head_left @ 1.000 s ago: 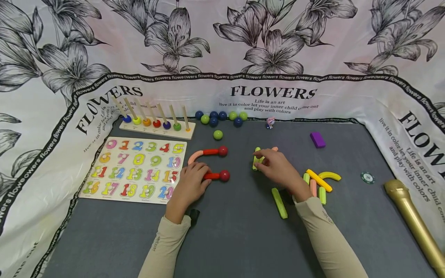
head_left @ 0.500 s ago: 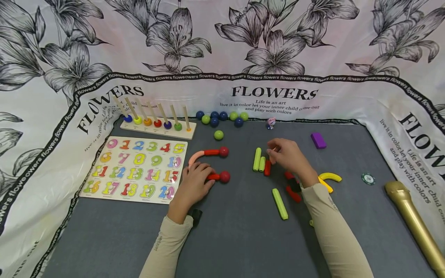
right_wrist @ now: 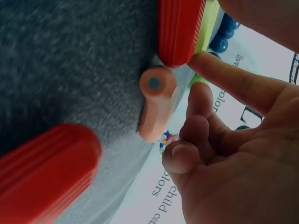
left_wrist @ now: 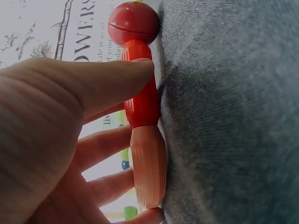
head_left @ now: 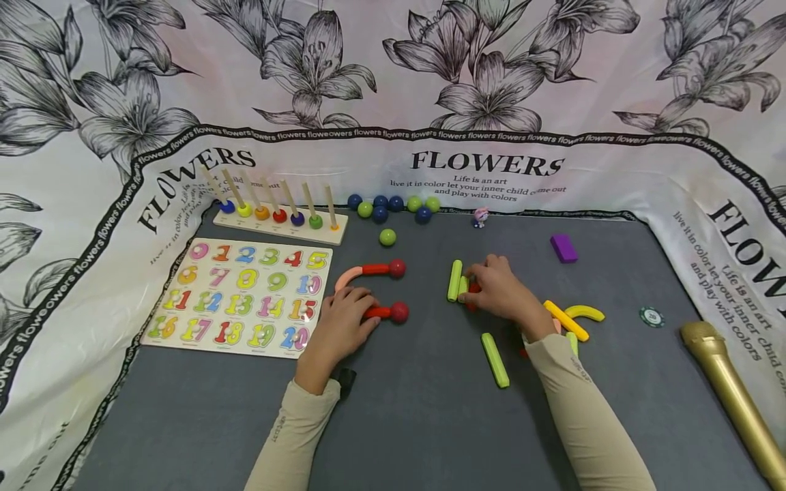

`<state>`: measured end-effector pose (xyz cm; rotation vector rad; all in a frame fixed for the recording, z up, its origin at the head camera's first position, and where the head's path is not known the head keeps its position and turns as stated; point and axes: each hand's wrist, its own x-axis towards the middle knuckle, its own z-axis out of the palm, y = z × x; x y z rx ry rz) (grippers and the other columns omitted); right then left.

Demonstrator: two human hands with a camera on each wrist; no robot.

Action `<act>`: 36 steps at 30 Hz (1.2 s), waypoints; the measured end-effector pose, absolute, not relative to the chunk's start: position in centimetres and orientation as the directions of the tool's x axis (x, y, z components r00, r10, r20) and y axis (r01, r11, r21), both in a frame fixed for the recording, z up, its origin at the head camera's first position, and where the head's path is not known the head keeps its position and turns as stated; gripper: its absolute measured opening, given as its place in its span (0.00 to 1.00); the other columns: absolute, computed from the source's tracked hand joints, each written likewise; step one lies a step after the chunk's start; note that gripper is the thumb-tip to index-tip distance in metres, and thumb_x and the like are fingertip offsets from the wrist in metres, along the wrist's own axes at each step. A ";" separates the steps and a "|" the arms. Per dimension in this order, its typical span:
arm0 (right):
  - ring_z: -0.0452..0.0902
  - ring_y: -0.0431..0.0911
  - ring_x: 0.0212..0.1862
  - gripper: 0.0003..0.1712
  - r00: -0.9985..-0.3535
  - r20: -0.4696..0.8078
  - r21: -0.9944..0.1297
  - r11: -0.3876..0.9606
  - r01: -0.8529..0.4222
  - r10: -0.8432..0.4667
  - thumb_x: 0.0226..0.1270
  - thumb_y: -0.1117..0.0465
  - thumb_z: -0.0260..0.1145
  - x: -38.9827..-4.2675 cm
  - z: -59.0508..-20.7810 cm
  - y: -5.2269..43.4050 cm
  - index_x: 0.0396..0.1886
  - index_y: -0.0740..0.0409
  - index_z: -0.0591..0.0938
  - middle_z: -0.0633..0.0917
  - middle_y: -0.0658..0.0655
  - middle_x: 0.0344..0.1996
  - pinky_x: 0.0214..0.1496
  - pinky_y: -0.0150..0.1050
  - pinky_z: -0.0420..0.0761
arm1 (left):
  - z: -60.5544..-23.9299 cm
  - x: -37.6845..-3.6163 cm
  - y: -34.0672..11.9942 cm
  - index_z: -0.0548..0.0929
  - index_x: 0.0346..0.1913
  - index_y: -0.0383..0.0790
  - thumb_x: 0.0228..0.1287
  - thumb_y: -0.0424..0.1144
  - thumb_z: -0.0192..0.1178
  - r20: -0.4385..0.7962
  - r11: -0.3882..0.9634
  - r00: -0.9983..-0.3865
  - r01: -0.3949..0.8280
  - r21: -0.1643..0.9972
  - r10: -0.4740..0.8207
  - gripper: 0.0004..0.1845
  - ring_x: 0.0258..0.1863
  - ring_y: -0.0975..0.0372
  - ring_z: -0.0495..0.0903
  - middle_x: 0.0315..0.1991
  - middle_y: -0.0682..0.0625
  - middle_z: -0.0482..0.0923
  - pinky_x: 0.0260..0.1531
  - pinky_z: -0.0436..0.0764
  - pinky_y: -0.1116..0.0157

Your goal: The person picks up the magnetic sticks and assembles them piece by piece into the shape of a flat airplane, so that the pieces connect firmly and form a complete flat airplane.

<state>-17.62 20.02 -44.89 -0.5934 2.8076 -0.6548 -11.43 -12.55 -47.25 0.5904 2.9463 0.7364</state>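
My left hand (head_left: 346,317) rests on a C-shaped chain of rods: a peach curve (head_left: 345,277), red rods and two red balls (head_left: 399,312). Up close, thumb and fingers pinch the lower red rod (left_wrist: 142,98) where it joins the peach piece (left_wrist: 149,172). My right hand (head_left: 497,290) lies over a short red rod (head_left: 471,290) beside two upright green rods (head_left: 454,279). In the right wrist view the index fingertip (right_wrist: 198,58) touches the red rod's (right_wrist: 180,28) end. A peach rod (right_wrist: 156,107) lies free by the curled fingers.
A loose green rod (head_left: 494,359) and yellow pieces (head_left: 565,319) lie near my right forearm. A number puzzle (head_left: 239,296), a peg board (head_left: 279,218) and several balls (head_left: 393,204) sit left and back. Right: purple block (head_left: 563,247), chip (head_left: 651,316), gold microphone (head_left: 731,389).
My right hand rose back and to the right off the green rods, then came back down onto the red rod beside them. My left hand stayed on the chain.
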 end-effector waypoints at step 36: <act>0.78 0.44 0.22 0.12 -0.949 -0.199 -0.800 0.600 0.014 -0.243 0.75 0.62 0.71 -26.5 -45.3 8.4 0.52 0.66 0.86 0.87 0.58 0.31 0.29 0.38 0.79 | -47.1 -11.3 -13.1 0.89 0.51 0.46 0.74 0.44 0.72 0.001 0.815 -0.922 0.342 0.468 0.386 0.10 0.70 0.43 0.70 0.67 0.43 0.79 0.64 0.67 0.34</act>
